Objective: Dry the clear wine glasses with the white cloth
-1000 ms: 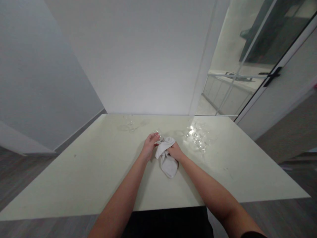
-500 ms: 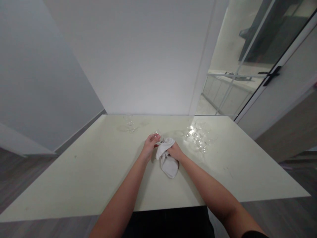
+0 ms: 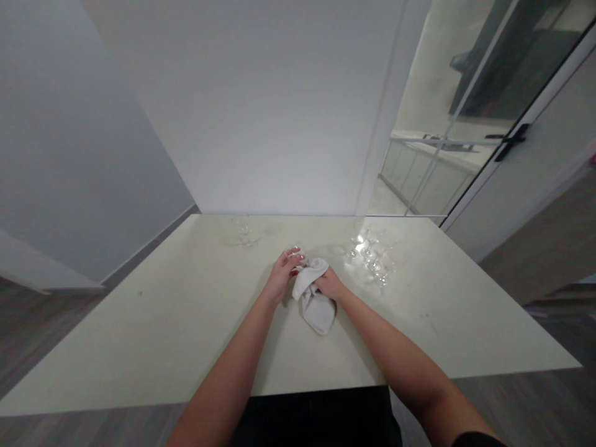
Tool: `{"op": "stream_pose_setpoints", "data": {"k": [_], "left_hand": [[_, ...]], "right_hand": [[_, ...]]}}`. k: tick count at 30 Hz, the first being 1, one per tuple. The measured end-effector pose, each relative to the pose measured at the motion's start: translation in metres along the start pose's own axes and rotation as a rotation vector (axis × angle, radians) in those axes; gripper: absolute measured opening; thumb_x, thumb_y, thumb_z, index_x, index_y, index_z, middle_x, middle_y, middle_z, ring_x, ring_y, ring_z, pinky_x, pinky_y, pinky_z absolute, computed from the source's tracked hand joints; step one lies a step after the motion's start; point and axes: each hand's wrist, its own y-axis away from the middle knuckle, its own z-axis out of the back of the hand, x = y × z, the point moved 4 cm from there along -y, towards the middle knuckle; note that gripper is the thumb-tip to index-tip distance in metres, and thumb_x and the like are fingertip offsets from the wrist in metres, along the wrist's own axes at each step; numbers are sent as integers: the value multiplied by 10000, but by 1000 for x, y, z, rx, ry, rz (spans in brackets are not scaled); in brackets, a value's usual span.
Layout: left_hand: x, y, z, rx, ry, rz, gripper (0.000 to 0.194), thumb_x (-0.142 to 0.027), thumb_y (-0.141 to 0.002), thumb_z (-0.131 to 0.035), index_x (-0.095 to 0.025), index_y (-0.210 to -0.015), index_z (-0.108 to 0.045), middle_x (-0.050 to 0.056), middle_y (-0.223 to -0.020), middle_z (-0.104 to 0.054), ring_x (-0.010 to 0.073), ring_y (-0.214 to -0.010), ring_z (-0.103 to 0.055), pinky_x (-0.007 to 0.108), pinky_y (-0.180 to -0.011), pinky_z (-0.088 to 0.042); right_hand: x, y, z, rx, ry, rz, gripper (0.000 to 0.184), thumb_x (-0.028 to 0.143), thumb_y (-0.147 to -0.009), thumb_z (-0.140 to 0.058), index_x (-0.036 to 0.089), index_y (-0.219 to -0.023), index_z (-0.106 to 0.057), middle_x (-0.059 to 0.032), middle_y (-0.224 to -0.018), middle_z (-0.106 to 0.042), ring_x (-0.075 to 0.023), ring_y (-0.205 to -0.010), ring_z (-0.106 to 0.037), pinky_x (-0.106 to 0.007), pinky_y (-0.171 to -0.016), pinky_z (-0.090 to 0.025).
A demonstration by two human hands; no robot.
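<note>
My left hand [image 3: 282, 271] is closed around a clear drinking glass [image 3: 295, 251], held low above the middle of the table. Only part of the glass shows, so its full shape cannot be made out. A white cloth [image 3: 318, 310] is bunched in my right hand [image 3: 330, 284] and touches the near side of the glass, its lower end hanging down. The cloth covers most of my right fingers.
On the pale table [image 3: 186, 335], a clear stemmed glass [image 3: 244, 231] stands at the back left. Several clear glasses [image 3: 371, 256] cluster at the back right, in bright reflections. A white wall [image 3: 261, 124] rises behind the table; a glass-paned door [image 3: 465, 112] is at right.
My left fingers have shifted slightly on the glass and look more spread. The cloth and my right hand are almost where they were.
</note>
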Motion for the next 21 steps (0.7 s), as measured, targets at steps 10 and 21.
{"op": "stream_pose_setpoints", "data": {"k": [10,21], "left_hand": [[-4,6,-6,151,97,-31,509,-487,-733,-714,-192,-1143,-643,79,-998,-675,154,-843,-630,249,-713,-452],[-9,4,-3,-151,-76,-154,476,-401,-596,-823,-183,-993,-676,40,-882,-673,145,-797,-610,255,-700,-435]], "right_hand": [[-26,16,-5,-32,-451,-436,202,363,-711,-650,183,-802,-632,-13,-716,-666,-169,-687,-619,-317,-731,-516],[-3,5,-8,19,122,-7,229,188,-759,-526,180,-922,-687,-37,-968,-706,-190,-948,-612,-358,-945,-450]]}}
